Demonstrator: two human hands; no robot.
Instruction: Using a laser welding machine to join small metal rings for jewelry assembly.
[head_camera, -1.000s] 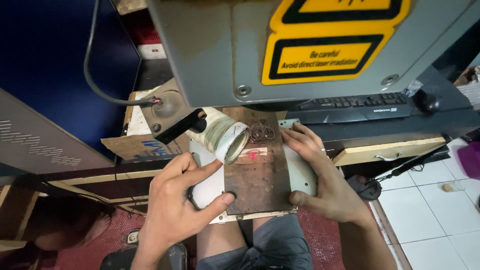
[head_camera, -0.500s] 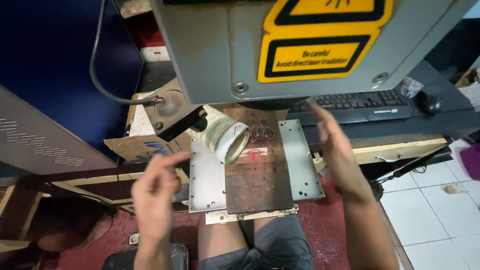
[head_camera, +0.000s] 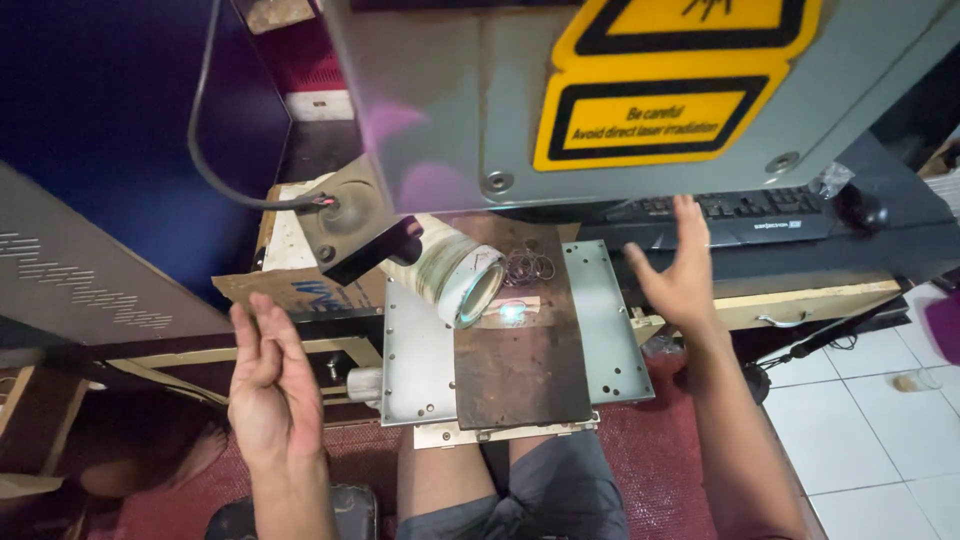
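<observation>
- Two hands lifted clear, we hold nothing: left hand (head_camera: 268, 385) released beside the plate (head_camera: 520, 345), right hand (head_camera: 682, 268) spread near the keyboard (head_camera: 745, 205).
- We judge marking underway; a spot glows on the small piece (head_camera: 512, 311) under the lens (head_camera: 462, 280).
- Rusty flat steel; thin wire rings (head_camera: 528, 266) behind.

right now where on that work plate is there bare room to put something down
The near half of the dark plate is bare, and so are the grey strips on either side of it, between the left hand and right hand. The far end is crowded: lens, metal rings and a glowing spot.
</observation>
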